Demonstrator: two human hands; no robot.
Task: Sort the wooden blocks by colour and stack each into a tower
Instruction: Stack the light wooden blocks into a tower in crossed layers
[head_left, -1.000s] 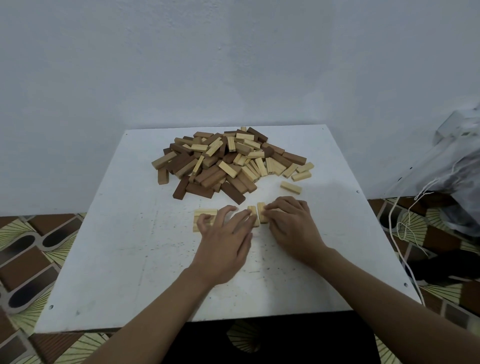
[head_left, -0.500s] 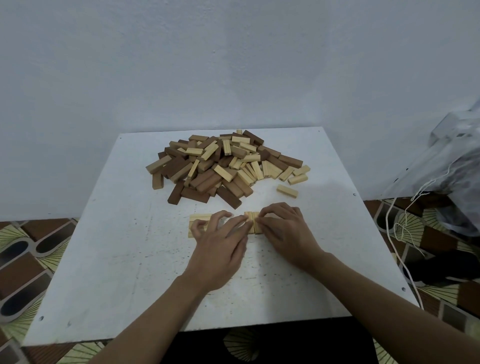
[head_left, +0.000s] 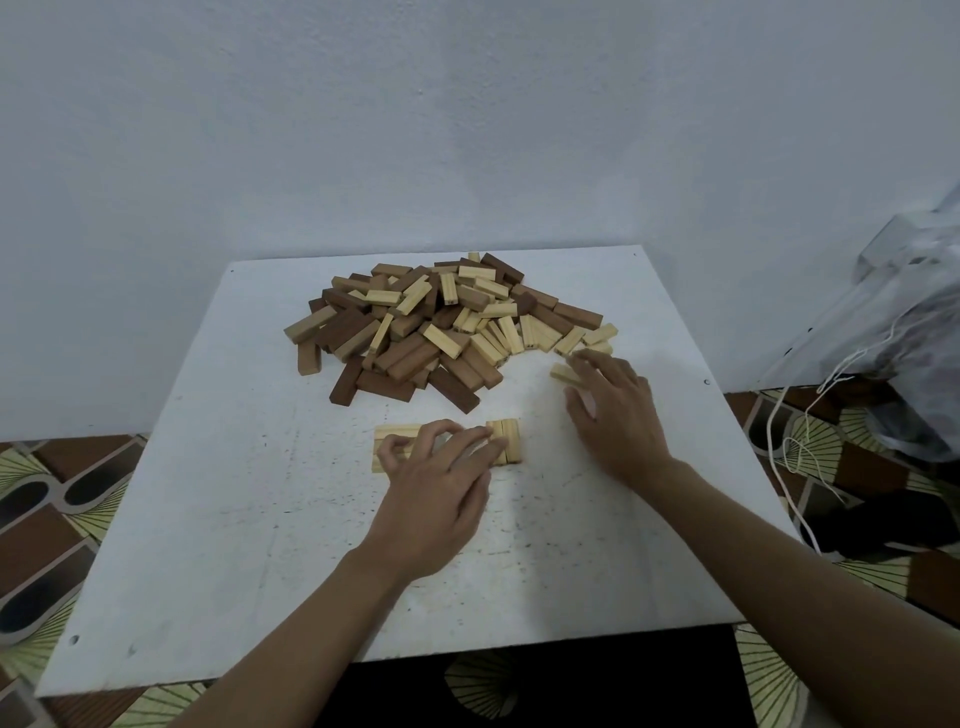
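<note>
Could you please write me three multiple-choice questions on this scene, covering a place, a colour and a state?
1. Where on the table is the pile of blocks?
A. far side, toward the wall
B. near edge
C. near left corner

2. What colour are the blocks in the row under the left hand?
A. dark brown
B. red
C. pale

3. What is the right hand doing?
A. hanging off the table
B. reaching a loose block beside the pile
C. lifting a tower

Answers: 1 A, the pile lies toward the wall. 2 C, the row is light wood. 3 B, the hand stretches to a pale block just right of the pile.
</note>
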